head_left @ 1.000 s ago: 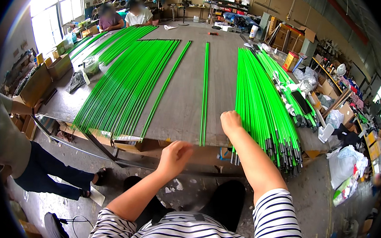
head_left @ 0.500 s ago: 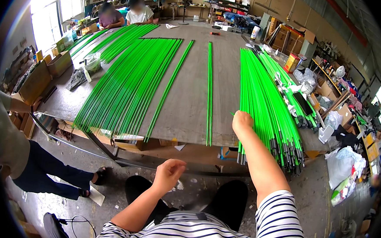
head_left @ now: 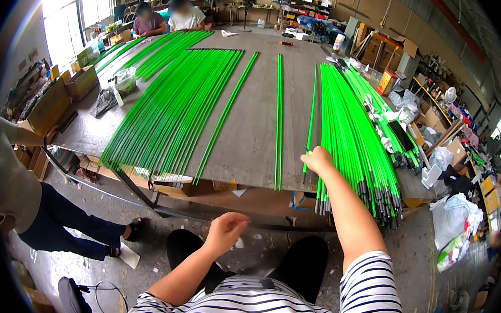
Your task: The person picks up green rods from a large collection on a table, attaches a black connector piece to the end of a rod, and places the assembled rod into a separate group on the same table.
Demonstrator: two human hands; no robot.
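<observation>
Thin green rods lie on the large grey table (head_left: 254,88). My right hand (head_left: 317,159) pinches a single green rod (head_left: 312,108) near its near end, just left of a dense pile of green rods (head_left: 352,128) with dark ends. To the left of that rod lie two green rods (head_left: 279,124) close together. Farther left, one slanted strip of green rod (head_left: 225,117) lies beside a wide row of rods (head_left: 170,111). My left hand (head_left: 226,232) hovers short of the table's front edge, fingers curled in, with nothing visible in them.
A person in dark trousers (head_left: 69,220) stands at the left edge of the table. Two people (head_left: 184,17) sit at the far left, near more rods. Bags, a tin (head_left: 386,83) and a black phone-like slab (head_left: 401,136) crowd the right side.
The single rod has come away from the pile's left side and now lies apart from it in my right hand. My left hand stays about where it was.
</observation>
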